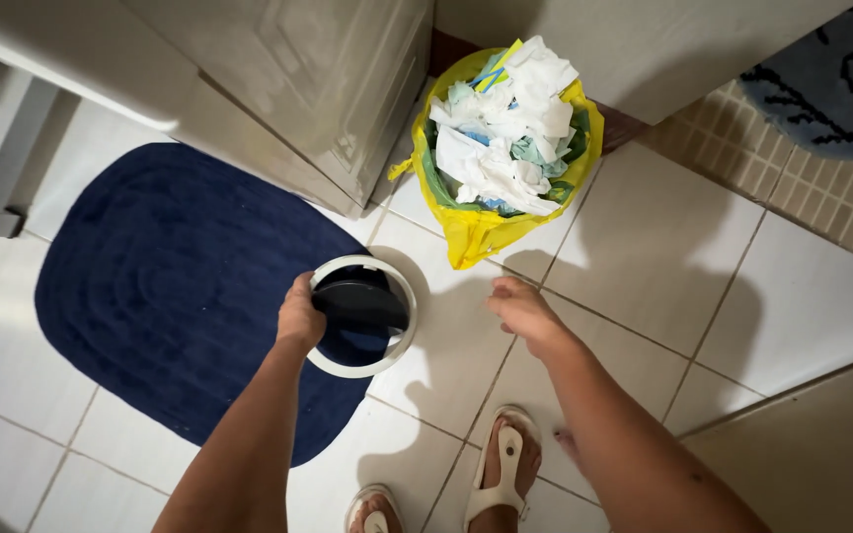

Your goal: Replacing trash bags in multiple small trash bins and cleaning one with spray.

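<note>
Fingers of left hand (300,316) grip white bin ring (362,316) (fingertips hidden); right hand (525,311) hovers, loosely spread.

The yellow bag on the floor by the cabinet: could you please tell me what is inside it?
The yellow bag is filled to the top with crumpled white paper, plus bits of green and blue material. Whatever lies lower down is covered by that top layer and the bag's walls.
</note>
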